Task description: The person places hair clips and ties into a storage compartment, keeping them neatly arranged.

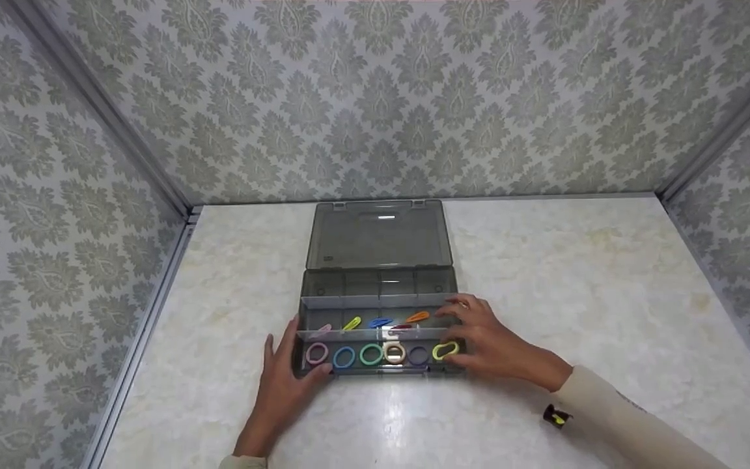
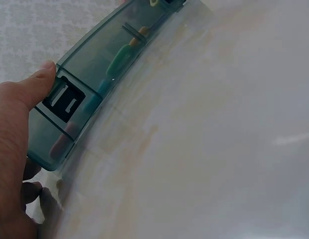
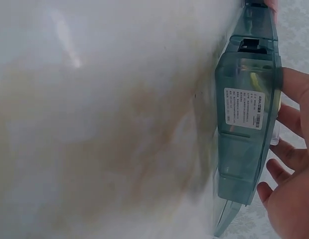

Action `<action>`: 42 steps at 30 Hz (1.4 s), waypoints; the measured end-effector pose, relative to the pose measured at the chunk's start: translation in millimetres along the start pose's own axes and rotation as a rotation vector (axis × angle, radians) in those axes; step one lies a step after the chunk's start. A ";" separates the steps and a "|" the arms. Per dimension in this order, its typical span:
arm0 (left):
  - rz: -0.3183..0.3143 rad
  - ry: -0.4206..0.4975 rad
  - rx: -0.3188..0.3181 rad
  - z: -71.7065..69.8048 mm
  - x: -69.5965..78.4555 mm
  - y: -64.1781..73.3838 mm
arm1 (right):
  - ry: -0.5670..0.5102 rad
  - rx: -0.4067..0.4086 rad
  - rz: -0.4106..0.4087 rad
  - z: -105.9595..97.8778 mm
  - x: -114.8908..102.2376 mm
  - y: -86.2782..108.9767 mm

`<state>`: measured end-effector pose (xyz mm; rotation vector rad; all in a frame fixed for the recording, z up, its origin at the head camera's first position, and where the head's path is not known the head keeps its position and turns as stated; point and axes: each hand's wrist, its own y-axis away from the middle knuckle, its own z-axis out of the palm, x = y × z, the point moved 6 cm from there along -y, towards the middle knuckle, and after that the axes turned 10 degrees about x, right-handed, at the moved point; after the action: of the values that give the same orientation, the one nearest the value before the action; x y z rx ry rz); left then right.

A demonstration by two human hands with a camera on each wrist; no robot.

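A smoky, see-through divided box (image 1: 381, 374) lies on the table with its lid (image 1: 381, 234) laid back. Along the front row sit hair ties: pink (image 1: 316, 354), blue (image 1: 344, 357), green (image 1: 370, 354), beige (image 1: 394, 353), purple (image 1: 418, 355) and yellow (image 1: 445, 350). Snap hair clips, among them an orange clip (image 1: 418, 316) and a blue clip (image 1: 380, 322), lie in the row behind. My left hand (image 1: 284, 384) grips the box's left front corner, thumb on the front wall. Reaching over the right end, my right hand (image 1: 489, 342) pinches the yellow hair tie between thumb and finger.
Behind the clips, the back row (image 1: 362, 283) shows no items. A small dark object (image 1: 557, 415) with a yellow spot is beside the right sleeve. Patterned panels (image 1: 381, 98) surround the pale table (image 1: 577, 273) at the back and sides.
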<state>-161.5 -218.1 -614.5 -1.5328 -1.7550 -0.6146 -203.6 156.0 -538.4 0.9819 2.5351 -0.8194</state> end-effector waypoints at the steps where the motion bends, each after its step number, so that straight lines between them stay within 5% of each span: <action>1: -0.002 0.000 -0.001 0.2 0.3 0.0 | 0.009 -0.010 -0.006 0.2 -0.9 -1.2; 8: 0.007 -0.003 0.003 0.5 1.5 -0.9 | 0.041 -0.059 -0.027 1.7 -3.1 -4.5; 17: 0.034 0.005 0.019 -0.6 1.1 -1.8 | 0.082 0.027 -0.150 6.9 -4.0 -5.7; 29: 0.005 -0.003 0.002 -0.1 -0.2 -2.3 | 0.063 -0.083 -0.017 13.7 -3.0 -12.6; 42: 0.017 0.000 0.014 0.7 -1.1 0.1 | 0.124 -0.150 0.019 8.7 -4.5 -11.0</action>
<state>-161.5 -218.3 -615.8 -1.5368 -1.7409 -0.5929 -207.3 141.8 -538.8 1.0348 2.6418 -0.5701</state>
